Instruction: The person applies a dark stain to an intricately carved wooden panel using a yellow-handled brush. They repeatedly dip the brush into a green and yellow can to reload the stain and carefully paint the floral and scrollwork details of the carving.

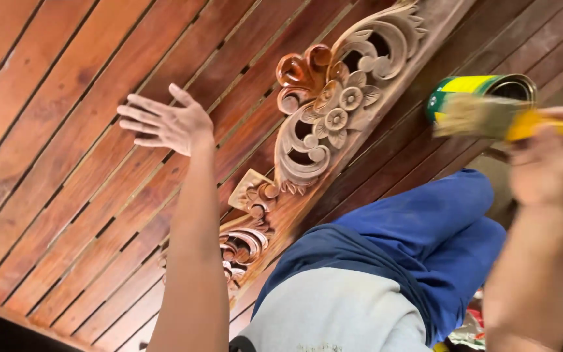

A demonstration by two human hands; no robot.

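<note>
Holding your left hand (167, 122) out over the slatted wooden panel (66, 163), you have its fingers (139, 117) spread wide and flat, with nothing in them. From this view you cannot tell whether the palm rests on the slats or floats just above them. Your left forearm runs down to the bottom edge of the picture.

Your right hand (548, 173) is at the far right, blurred, its fingers curled tight round the yellow handle of a paintbrush (490, 117). The pale bristles point left and sit just in front of the open mouth of a tin can (483, 91) with a green and yellow side. Whether the bristles touch the can is too blurred to tell. The can lies near the upper right, on or above the dark wooden boards (425, 150) beside the carving.

Between your 2 hands runs a carved wooden ornament (333, 104), a long band of scrolls, leaves and small flowers. Its upper end near the top edge looks pale and bare, while a fan-shaped part and the lower scrolls show a glossier reddish tone. It lies along the edge of the slatted panel.

Your knee in blue trousers (438, 234) and a pale grey shirt (340, 313) fill the lower middle.
</note>
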